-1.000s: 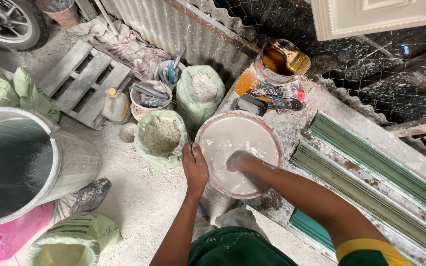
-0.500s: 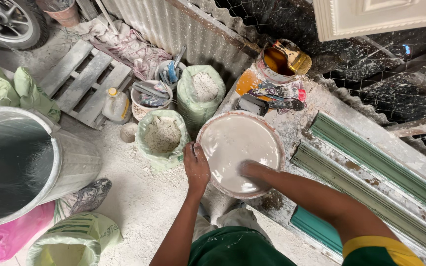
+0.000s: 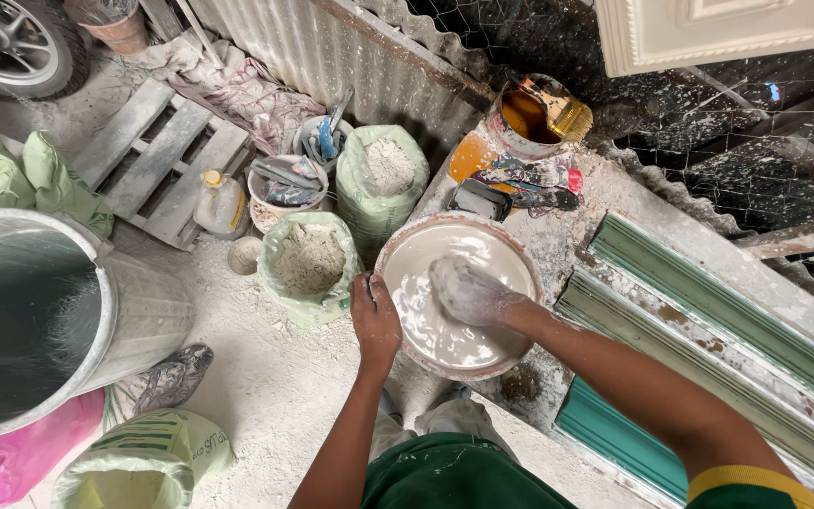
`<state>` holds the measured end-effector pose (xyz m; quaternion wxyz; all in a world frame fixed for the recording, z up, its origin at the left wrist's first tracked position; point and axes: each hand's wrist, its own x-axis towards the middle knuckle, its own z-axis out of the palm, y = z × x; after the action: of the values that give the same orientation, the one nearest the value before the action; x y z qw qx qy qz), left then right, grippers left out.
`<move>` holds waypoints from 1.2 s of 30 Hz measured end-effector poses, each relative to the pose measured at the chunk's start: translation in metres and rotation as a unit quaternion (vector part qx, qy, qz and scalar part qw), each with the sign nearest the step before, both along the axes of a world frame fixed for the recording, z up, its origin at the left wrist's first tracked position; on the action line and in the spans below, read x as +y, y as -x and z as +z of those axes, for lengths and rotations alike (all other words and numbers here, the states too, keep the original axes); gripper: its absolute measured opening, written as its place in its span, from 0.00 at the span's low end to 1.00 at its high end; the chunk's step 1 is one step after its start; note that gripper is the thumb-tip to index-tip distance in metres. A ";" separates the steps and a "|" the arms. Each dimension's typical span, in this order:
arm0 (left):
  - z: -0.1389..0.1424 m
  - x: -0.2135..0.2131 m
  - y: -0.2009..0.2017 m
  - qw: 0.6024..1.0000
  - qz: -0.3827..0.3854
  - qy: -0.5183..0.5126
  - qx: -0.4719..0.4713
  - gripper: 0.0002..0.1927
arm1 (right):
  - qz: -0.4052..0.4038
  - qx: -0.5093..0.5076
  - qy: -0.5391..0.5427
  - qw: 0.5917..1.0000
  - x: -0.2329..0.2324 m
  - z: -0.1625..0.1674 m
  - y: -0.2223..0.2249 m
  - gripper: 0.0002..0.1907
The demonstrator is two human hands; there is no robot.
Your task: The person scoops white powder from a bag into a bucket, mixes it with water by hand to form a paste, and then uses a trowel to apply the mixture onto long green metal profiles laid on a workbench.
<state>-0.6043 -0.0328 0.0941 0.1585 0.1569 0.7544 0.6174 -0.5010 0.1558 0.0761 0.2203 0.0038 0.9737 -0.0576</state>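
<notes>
Gripping the near rim of a round, shallow basin of smooth white wet plaster, the left hand curls narrow over its edge. The right hand (coated thick in the same white paste) sits down in the mix, fingers loosely bent, holding nothing solid. This basin rests on a dusty, spattered bench, just beside a green woven sack of grey powder.
</notes>
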 end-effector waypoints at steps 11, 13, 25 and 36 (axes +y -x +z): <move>0.000 0.000 0.001 1.000 -0.003 0.004 -0.002 0.19 | -0.204 0.081 0.145 0.965 0.005 0.034 0.015 0.14; 0.000 0.000 0.001 1.000 -0.001 0.008 0.002 0.19 | -0.250 0.100 0.187 0.945 0.004 0.044 0.018 0.13; 0.019 -0.005 -0.001 0.971 -0.012 0.072 0.229 0.20 | -0.290 0.212 0.412 0.837 -0.009 0.046 0.032 0.14; 0.017 -0.001 0.000 0.963 -0.039 0.079 0.254 0.11 | -0.353 0.117 0.498 0.783 -0.017 0.069 0.044 0.14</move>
<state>-0.6040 -0.0336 0.1110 -0.0023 0.3250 0.8094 0.4891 -0.5448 0.1391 0.1448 0.0406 0.2306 0.7583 -0.6084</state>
